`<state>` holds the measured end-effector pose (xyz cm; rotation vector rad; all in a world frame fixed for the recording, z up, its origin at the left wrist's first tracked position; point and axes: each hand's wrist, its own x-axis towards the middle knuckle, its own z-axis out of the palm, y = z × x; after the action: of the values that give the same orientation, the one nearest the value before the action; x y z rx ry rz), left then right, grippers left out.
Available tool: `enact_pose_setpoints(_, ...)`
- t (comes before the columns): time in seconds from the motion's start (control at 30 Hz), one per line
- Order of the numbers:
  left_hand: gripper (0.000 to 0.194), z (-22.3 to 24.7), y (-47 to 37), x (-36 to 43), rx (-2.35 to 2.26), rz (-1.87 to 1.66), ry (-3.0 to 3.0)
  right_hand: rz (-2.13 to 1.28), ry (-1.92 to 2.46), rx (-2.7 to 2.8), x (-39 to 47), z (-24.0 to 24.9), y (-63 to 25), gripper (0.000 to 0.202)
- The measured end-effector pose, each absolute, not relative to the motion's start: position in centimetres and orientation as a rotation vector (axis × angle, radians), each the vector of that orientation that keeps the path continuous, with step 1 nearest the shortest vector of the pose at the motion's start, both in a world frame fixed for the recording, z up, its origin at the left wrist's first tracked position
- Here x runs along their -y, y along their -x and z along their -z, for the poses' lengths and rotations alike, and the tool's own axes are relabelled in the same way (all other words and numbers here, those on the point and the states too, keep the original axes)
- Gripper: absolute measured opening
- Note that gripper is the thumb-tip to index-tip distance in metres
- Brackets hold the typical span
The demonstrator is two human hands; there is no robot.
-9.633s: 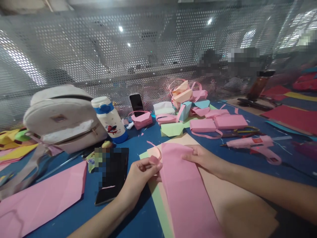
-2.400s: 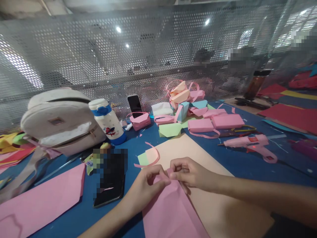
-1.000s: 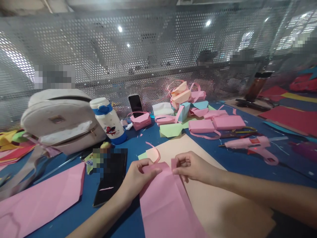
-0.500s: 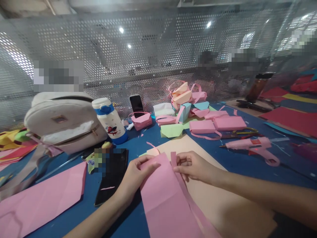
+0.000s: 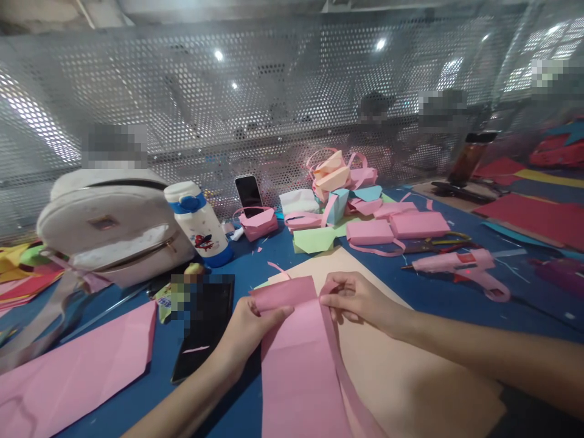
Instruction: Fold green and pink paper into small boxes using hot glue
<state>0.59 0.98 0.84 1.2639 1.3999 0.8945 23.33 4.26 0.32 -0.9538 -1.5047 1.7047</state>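
My left hand pinches the left edge of a creased pink paper sheet, thumb on top. The sheet's far end tilts up along a fold and shows a darker face. At the sheet's right edge, my right hand is closed on a long narrow pink paper strip, held between thumb and fingers. The strip runs down along the sheet toward me. Beneath both lies a large tan sheet.
A pink glue gun lies at right, near pliers. Folded paper bags are piled at the back. A black phone, a bottle, a white backpack and another pink sheet stand or lie at left.
The pink sheet's far end has bent up along its fold. The strip's tip, upright before, now leans over beside the sheet, and my right hand has shifted slightly.
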Motion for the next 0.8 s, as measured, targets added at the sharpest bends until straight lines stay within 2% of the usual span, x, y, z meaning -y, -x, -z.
enact_pose_setpoints(0.47,0.039,-0.59,-0.66,-1.08,-1.425,-0.931,-1.207,-1.744,1.021,1.583,-4.77,0.32,-23.63,0.033)
enact_pose_setpoints(0.63,0.053,-0.47,-0.78,-1.0,-1.549,-0.961,-1.274,-1.74,0.999,1.58,-4.78,0.53,-23.62,0.031)
enact_pose_setpoints(0.8,0.053,-0.45,-1.03,-0.88,-1.547,-0.966,-1.233,-1.682,0.946,1.56,-4.52,0.48,-23.24,0.028)
